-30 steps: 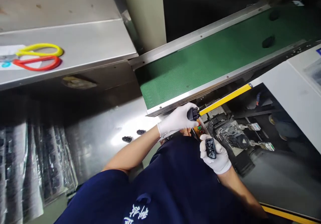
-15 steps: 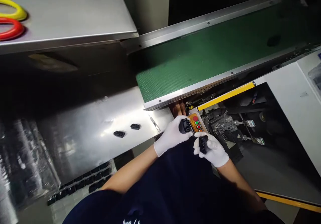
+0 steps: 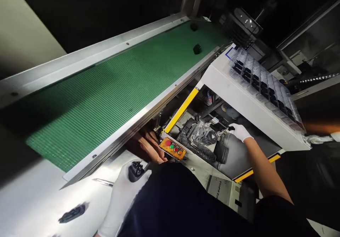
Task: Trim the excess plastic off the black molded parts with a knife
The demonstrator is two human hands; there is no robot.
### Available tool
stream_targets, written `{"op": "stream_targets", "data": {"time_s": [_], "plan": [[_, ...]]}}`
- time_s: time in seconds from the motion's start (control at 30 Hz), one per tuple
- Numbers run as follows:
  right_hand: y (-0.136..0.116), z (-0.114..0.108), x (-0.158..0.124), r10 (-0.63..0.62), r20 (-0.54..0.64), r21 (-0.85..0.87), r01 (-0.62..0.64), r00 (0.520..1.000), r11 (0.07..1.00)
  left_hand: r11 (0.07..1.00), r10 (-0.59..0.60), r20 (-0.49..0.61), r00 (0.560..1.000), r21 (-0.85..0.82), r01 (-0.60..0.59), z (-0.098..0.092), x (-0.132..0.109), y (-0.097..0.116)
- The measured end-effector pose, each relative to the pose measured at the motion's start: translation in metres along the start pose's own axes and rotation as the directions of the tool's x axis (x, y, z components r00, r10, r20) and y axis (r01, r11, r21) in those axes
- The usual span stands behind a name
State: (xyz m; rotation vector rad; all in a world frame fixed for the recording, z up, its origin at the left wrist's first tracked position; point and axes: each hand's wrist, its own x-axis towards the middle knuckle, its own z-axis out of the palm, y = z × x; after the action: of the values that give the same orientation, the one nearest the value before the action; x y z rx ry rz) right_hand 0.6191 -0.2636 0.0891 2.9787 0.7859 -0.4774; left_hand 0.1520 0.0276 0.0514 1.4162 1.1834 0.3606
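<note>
White-gloved, the left hand point(image 3: 125, 188) curls its fingers round a black part point(image 3: 136, 169) beside the near edge of the conveyor point(image 3: 106, 95), best held lightly, as the right hand point(image 3: 240, 132) seemingly pinches a dark piece point(image 3: 231, 127)

Wide open room lies over the green belt point(image 3: 106, 102), from its near end up to a black piece point(image 3: 197, 49) towards the far end. The belt's raised metal rail point(image 3: 148, 109) runs between that lane and the person; a hand must cross above it. Beside the left hand point(image 3: 127, 178), a pen point(image 3: 104, 182) and a black connector point(image 3: 73, 214) lie on the table point(image 3: 50, 198), with bare surface between them. Between the two hands stand the orange button box point(image 3: 172, 148) and the machinery point(image 3: 203, 137). The white housing point(image 3: 236, 88) blocks passage beyond the right hand point(image 3: 240, 132).
</note>
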Motion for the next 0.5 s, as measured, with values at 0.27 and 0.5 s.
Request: {"op": "stream_targets", "data": {"time_s": [0.27, 0.5], "plan": [[0.024, 0.026, 0.03, -0.07, 0.132, -0.006, 0.072, 0.989, 0.997, 0.998, 0.053, 0.077, 0.996, 0.025, -0.055, 0.026, 0.009, 0.017], [0.023, 0.053, 0.02, -0.026, 0.056, -0.041, 0.029, 0.998, 0.999, 0.995, 0.022, 0.152, 0.988, 0.091, -0.036, 0.042, 0.026, -0.02]]}}
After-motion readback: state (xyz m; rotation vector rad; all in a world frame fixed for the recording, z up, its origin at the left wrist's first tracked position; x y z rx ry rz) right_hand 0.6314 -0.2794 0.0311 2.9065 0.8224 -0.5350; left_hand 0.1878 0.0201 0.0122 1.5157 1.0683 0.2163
